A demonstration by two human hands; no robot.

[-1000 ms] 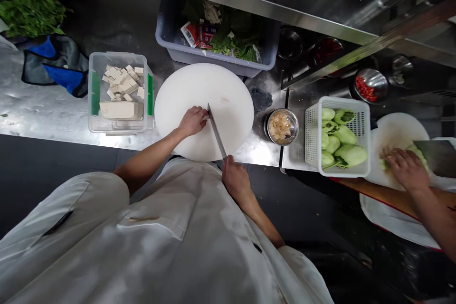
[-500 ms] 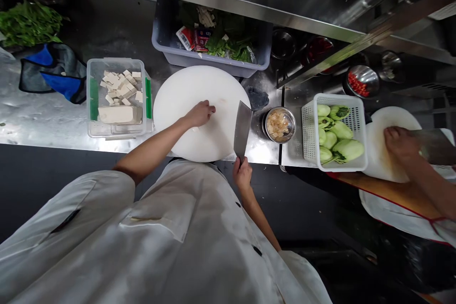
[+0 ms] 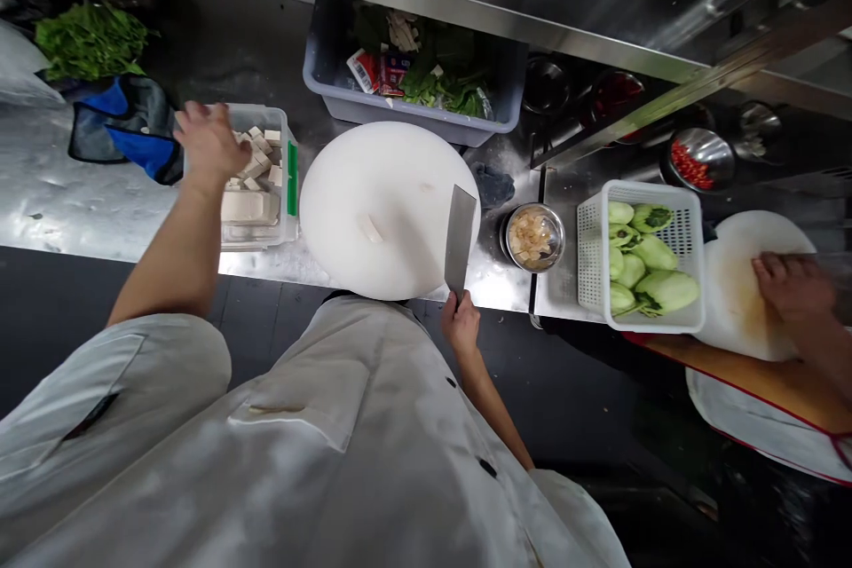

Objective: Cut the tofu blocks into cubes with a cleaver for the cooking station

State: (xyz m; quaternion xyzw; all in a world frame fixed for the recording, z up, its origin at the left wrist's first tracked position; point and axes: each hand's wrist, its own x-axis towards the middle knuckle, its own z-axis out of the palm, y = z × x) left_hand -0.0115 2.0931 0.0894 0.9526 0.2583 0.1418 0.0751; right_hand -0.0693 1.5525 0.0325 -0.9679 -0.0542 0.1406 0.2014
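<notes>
My left hand (image 3: 211,142) is over the left side of a clear plastic box (image 3: 289,120), its fingers spread and nothing in them. Cut tofu cubes (image 3: 256,161) and a larger tofu block (image 3: 251,207) lie in the box, partly hidden by the hand and forearm. My right hand (image 3: 461,321) grips the handle of a cleaver (image 3: 459,240), whose blade reaches over the right part of a round white cutting board (image 3: 346,186). One small pale piece (image 3: 371,228) lies on the board; I cannot tell what it is.
Behind the board stands a grey bin (image 3: 413,106) with greens and packets. To the right are a metal bowl (image 3: 534,237) of pale slices and a white basket (image 3: 590,262) of green eggplants. A co-worker's hand (image 3: 795,284) rests on another board. A blue-grey cloth (image 3: 126,129) lies left.
My left hand has moved left from the cutting board to the tofu box and its fingers have spread. The pale piece now shows on the board. My right hand still holds the cleaver.
</notes>
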